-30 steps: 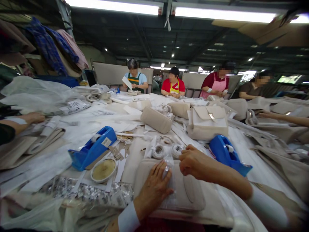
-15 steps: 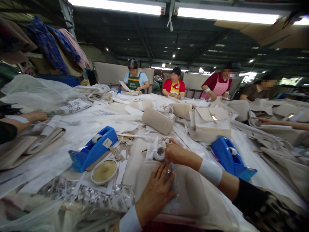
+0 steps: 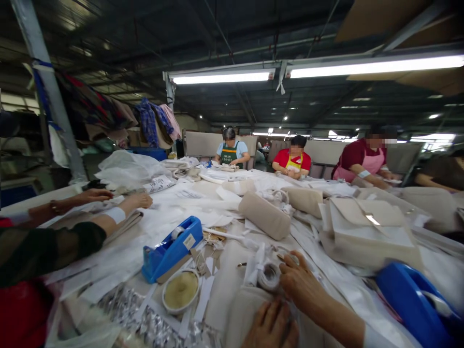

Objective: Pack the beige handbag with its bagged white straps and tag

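Note:
A beige bag (image 3: 241,309) lies at the bottom of the view, partly cut off by the lower edge. My left hand (image 3: 270,324) rests flat on it, fingers stretched out. Just above and to the right, my right hand (image 3: 302,285) is closed with fingers bent. A small pale bit shows at its fingertips, too unclear to name. Beside those fingertips sits a rolled white strap-like coil (image 3: 269,276), wrapped in pale material. A blue tape dispenser (image 3: 173,247) and a round tub of yellowish paste (image 3: 181,291) stand left of my hands.
A second blue tape dispenser (image 3: 416,304) is at the right. Behind lie a wrapped beige bundle (image 3: 264,215) and a flap bag (image 3: 369,232) with a metal clasp. Co-workers' hands (image 3: 136,200) work at the left; several people sit across the table.
The view has swung left and up, so the table things appear lower and farther right. More of the neighbours' arms at the left shows. My left hand still lies on the bag.

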`<state>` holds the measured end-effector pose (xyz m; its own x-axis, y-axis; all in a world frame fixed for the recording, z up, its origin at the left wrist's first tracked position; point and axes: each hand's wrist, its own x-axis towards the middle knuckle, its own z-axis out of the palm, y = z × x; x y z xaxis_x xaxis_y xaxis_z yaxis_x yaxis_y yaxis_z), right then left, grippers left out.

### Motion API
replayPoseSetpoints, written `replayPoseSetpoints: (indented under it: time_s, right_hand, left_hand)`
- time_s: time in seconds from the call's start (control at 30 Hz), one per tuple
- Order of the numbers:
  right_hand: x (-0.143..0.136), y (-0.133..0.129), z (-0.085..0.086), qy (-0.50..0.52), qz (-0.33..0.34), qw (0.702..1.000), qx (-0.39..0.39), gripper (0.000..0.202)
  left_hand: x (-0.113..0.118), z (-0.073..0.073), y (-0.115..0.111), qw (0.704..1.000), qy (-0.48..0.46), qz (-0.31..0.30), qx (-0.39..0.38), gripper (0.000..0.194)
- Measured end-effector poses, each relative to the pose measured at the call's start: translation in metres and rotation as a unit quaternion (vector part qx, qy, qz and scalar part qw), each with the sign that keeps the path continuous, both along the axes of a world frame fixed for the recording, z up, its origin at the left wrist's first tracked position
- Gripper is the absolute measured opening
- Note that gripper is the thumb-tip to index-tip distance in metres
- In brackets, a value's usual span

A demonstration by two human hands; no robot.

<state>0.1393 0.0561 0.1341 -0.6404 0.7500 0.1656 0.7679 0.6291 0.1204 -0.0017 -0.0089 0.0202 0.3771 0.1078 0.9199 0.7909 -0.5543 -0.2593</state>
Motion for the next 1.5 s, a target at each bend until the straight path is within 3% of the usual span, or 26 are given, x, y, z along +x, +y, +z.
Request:
replayPoseSetpoints:
  time_s: [0.1,0.2,0.33,0.4,0.47,0.57,0.7,0.83,0.9,0.97,1.07,1.13,1.2,1.27,1.33,1.4,1.5]
  right_hand:
    - [0.003,0.005,0.001,0.017,-0.021,1.0,-0.007,0.004]
    - [0.007,0.014,0.003,0.022,-0.036,0.999,-0.016,0.01]
    - [0.007,0.03,0.001,-0.002,-0.062,0.998,-0.016,0.036]
    - [0.003,0.038,0.0,-0.012,-0.081,0.997,-0.009,0.047]
    - [-0.001,0.044,0.001,-0.008,-0.1,0.995,-0.004,0.037]
    - [-0.003,0.048,0.007,0.029,-0.145,0.989,0.027,0.014]
    - [0.015,0.033,0.008,0.138,-0.22,0.963,0.068,0.021]
    - [0.053,-0.011,-0.028,0.357,-0.211,0.908,0.063,0.047]
    - [0.069,-0.04,-0.052,0.415,-0.212,0.884,0.034,0.063]
    - [0.075,-0.067,-0.068,0.444,-0.237,0.864,-0.007,0.076]
    - [0.071,-0.097,-0.071,0.465,-0.282,0.837,-0.064,0.085]
    - [0.065,-0.105,-0.062,0.477,-0.302,0.82,-0.094,0.088]
    - [0.062,-0.107,-0.052,0.486,-0.314,0.807,-0.115,0.09]
    - [0.062,-0.108,-0.044,0.489,-0.322,0.8,-0.134,0.092]
    - [0.063,-0.108,-0.041,0.49,-0.33,0.794,-0.146,0.093]
    - [0.063,-0.11,-0.04,0.491,-0.334,0.791,-0.149,0.092]
    - [0.064,-0.111,-0.042,0.49,-0.344,0.788,-0.142,0.091]
  left_hand:
    - [0.007,-0.006,0.005,0.998,-0.044,0.004,0.034,0.013]
    - [0.013,-0.025,0.013,0.998,-0.035,0.026,0.042,0.011]
    - [0.021,-0.056,0.029,0.997,0.003,0.062,0.053,0.017]
    - [0.022,-0.061,0.033,0.996,-0.006,0.061,0.057,0.017]
    - [0.02,-0.055,0.029,0.997,-0.022,0.05,0.061,0.016]
    - [0.011,-0.03,0.016,0.999,-0.019,0.025,0.042,0.016]
    - [0.0,0.0,0.003,0.999,-0.023,-0.02,0.016,0.016]
    - [-0.006,0.005,-0.001,0.999,-0.02,-0.026,0.0,0.018]
    - [-0.012,0.011,-0.011,0.995,0.035,-0.033,-0.085,0.032]
    - [-0.018,0.027,-0.027,0.962,0.096,-0.064,-0.246,0.056]
    - [-0.028,0.063,-0.048,0.866,0.087,-0.106,-0.48,0.072]
    - [-0.034,0.084,-0.053,0.818,0.052,-0.151,-0.553,0.069]
    - [-0.043,0.096,-0.051,0.793,-0.013,-0.192,-0.578,0.059]
    - [-0.056,0.097,-0.044,0.798,-0.119,-0.18,-0.563,0.051]
    - [-0.072,0.09,-0.037,0.804,-0.225,-0.121,-0.537,0.052]
    - [-0.086,0.081,-0.035,0.768,-0.303,-0.084,-0.557,0.057]
    - [-0.096,0.073,-0.04,0.687,-0.361,-0.108,-0.622,0.059]
